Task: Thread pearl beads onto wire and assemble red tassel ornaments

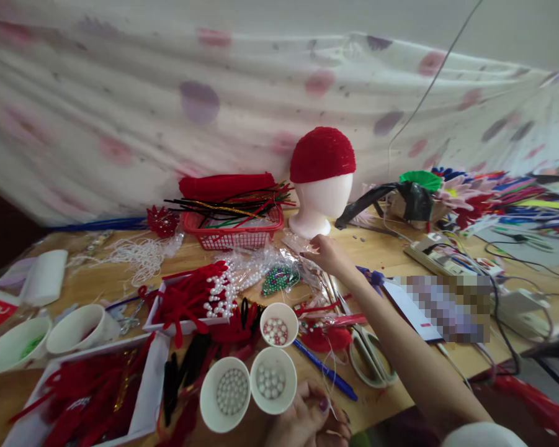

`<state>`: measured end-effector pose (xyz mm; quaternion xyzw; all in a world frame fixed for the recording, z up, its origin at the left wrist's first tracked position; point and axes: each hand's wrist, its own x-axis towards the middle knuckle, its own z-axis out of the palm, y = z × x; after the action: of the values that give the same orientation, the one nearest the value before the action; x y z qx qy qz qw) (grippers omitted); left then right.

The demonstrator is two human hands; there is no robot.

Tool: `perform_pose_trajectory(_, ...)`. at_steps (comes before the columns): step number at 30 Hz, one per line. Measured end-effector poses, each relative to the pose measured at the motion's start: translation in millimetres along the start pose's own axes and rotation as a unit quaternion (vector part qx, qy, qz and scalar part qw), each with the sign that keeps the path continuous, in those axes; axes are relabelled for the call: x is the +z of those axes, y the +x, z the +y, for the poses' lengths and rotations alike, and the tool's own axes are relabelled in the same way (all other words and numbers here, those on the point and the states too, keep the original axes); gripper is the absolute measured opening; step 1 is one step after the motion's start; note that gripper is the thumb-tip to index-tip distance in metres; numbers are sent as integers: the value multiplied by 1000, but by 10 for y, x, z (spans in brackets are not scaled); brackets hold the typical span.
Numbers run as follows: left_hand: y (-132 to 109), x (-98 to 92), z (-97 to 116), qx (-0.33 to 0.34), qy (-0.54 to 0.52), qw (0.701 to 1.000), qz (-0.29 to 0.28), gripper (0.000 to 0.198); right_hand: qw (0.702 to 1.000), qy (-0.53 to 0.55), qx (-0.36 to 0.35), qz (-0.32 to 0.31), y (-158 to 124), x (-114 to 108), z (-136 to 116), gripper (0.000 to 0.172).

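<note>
My left hand (304, 415) is at the bottom edge with its fingers closed on a thin white cord (328, 372), which loops upward. Just left of it stand three paper cups: one of grey-white beads (231, 392), one of larger white beads (270, 382), and one of red and white beads (275, 331). My right hand (329, 254) reaches across the table to the base of a white foam head (320, 208) wearing a red cap (323, 155). Its bent fingers pinch a clear plastic bag (300, 243). Green beads (279, 280) in plastic lie nearby.
Scissors (371, 359) and a blue pen (326, 371) lie near my forearm. A red basket (235, 234) of stems stands at the back. White boxes (156, 372) hold red fuzzy pieces. At right are a phone (412, 310), a power strip (428, 261) and cables.
</note>
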<state>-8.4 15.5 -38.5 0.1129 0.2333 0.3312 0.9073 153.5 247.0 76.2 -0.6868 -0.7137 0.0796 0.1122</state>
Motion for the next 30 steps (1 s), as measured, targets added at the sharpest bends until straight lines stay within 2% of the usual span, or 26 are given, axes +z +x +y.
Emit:
perform_pose_trajectory(3,-31,35,30,-4,-11,1000,-7,47,1000,-1,-5,8,-217,-54,-100,22)
perform_pose_trajectory(5,-46,50,45,-4,-11,1000,-9,45,1000,-4,-7,-17,-337,-100,-153,17)
perform_pose_trajectory(8,-58,53,54,-8,-9,1000,-7,44,998,-21,16,-62,-419,-177,-136,17)
perform_pose_trajectory(13,-61,49,55,-9,-11,1000,9,43,990,-31,60,-123,-280,-215,-4,27)
perform_pose_trajectory(18,-31,11,62,-17,0,1000,8,44,981,16,43,-191,-95,-116,-50,29)
perform_pose_trajectory(21,-7,-36,72,-18,27,999,-2,46,971,56,38,-230,-26,-170,9,27)
perform_pose_trajectory(23,1,-58,76,-17,43,999,-6,47,970,72,61,-223,57,-264,103,28)
perform_pose_trajectory(26,-2,-64,71,-17,51,999,0,46,975,72,121,-172,268,-374,205,32)
perform_pose_trajectory(30,-7,-49,55,-15,38,999,8,45,974,62,183,-119,526,-292,128,34)
